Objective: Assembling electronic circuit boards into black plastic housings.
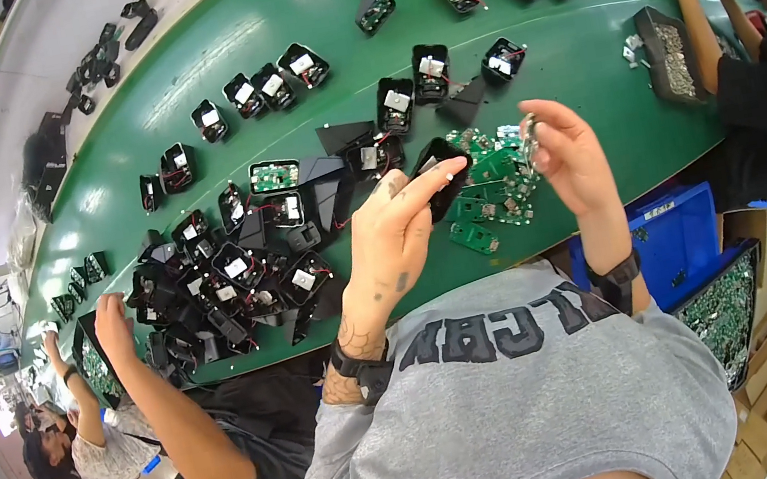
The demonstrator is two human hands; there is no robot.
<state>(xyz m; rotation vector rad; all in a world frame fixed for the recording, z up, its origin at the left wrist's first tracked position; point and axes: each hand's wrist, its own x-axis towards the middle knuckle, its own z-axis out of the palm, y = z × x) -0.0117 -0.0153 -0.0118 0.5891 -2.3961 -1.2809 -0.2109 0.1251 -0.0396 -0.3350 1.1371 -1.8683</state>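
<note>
My left hand grips a black plastic housing, its index finger stretched across the housing's open top. To the right, my right hand pinches a small circuit board, seen nearly edge-on and raised above the table. The board is apart from the housing. Beneath and between my hands lies a loose pile of green circuit boards. Just beyond my left hand stand open black housings with white parts and red wires inside. What lies inside the held housing is mostly hidden by my fingers.
On the green table, a heap of black housings lies to my left, and more stand in rows farther back. A bin of small metal parts is at right, near a co-worker's arms. Blue crates stand at my right side. Another co-worker reaches in from the left.
</note>
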